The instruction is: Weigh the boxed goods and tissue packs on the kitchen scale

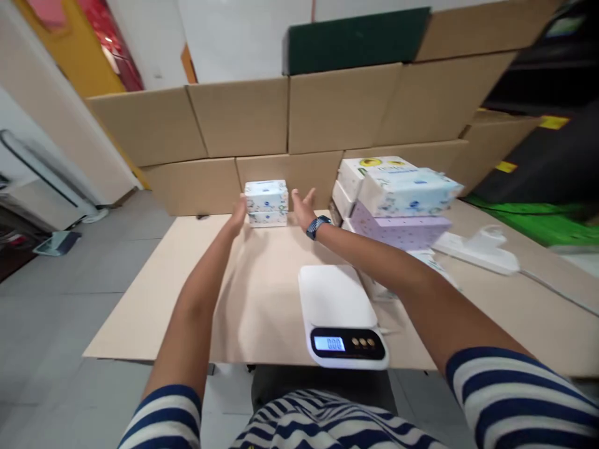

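Two white-and-blue tissue packs (266, 197) are stacked one on the other at the back of the table, close to the cardboard wall. At their left side is my left hand (238, 214), fingers stretched along the upper pack and seemingly touching it. My right hand (303, 209), with a watch on the wrist, is held just right of the stack, its fingers spread and a small gap showing. Neither hand is closed round a pack. Nearer me, a white digital scale (337, 299) has a bare plate, and its lit display reads 0.00.
Right of the scale rises a taller pile of tissue packs, with a blue-and-white pack (412, 193) on top and a purple pack (397, 227) below. A white power strip (482, 249) with a cable lies farther right. Cardboard boxes (238, 118) line the table's (187, 274) back edge.
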Motion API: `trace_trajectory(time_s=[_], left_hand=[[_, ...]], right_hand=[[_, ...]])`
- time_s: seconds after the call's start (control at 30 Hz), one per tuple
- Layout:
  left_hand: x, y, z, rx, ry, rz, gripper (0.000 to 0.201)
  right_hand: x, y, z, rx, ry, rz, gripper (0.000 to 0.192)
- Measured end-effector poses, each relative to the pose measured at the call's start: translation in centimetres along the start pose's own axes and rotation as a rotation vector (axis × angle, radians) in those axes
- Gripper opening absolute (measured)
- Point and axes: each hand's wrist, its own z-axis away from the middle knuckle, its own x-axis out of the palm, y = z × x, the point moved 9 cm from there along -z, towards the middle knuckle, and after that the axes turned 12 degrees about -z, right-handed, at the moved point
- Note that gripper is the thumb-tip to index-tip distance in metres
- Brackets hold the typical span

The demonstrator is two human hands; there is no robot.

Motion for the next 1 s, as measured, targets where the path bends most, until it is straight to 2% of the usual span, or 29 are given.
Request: trace_trajectory(time_s=[0.1, 0.2, 0.27, 0.3, 0.37, 0.43, 0.47, 0.53, 0.63, 0.7, 0.77, 0.83, 0.9, 1.0], left_hand=[[-0.1, 0.6, -0.2, 0.069, 0.025, -0.052, 0.095], [-2.1, 1.0, 0.6, 0.142, 0.077, -0.030, 0.104], [-3.8, 1.4, 3.1, 0.227, 0.059, -0.026, 0.104], [-4.2, 2.0, 5.1, 0.302, 0.006, -0.048, 0.101], [-4.1, 3.6, 10.2, 0.471, -0.164, -0.077, 0.098], [-3.3, 5.0, 15.4, 0.570, -0.325, -0.100, 0.098], [-2.5, 5.2, 17.4, 0.562, -0.399, -0.134, 0.094], [0.1, 5.1, 20.5, 0.537, -0.568, -0.174, 0.104], [5.2, 2.9, 23.6, 0.452, -0.807, -0.163, 0.126], [8.3, 0.9, 25.0, 0.354, -0.882, -0.101, 0.121], [10.3, -0.7, 25.9, 0.253, -0.868, -0.026, 0.108], [11.3, -1.8, 26.7, 0.172, -0.798, 0.012, 0.100], [11.7, -2.2, 27.1, 0.117, -0.730, 0.006, 0.096], [11.7, -2.1, 26.9, 0.064, -0.642, 0.008, 0.085]], right_hand=[[3.5, 0.3, -3.0, -0.013, -0.075, -0.023, 0.107], [4.5, -0.2, -2.5, -0.010, -0.149, -0.006, 0.102], [3.4, -1.6, 0.1, -0.042, -0.214, 0.019, 0.100], [2.4, -2.7, 2.2, -0.072, -0.246, 0.040, 0.100], [0.5, -6.1, 7.8, -0.255, -0.386, 0.154, 0.100], [-2.3, -8.4, 13.4, -0.334, -0.438, 0.294, 0.100], [-3.8, -9.0, 15.9, -0.338, -0.446, 0.347, 0.100], [-7.2, -9.2, 19.6, -0.331, -0.387, 0.426, 0.095], [-12.5, -7.4, 22.2, -0.292, -0.201, 0.512, 0.077], [-15.4, -6.0, 22.8, -0.289, -0.100, 0.538, 0.068], [-17.2, -5.3, 23.3, -0.329, -0.020, 0.574, 0.060], [-18.1, -5.2, 23.7, -0.390, 0.035, 0.653, 0.048], [-18.2, -5.3, 24.2, -0.448, 0.039, 0.746, 0.039], [-17.8, -5.4, 24.8, -0.531, -0.008, 0.856, 0.037]])
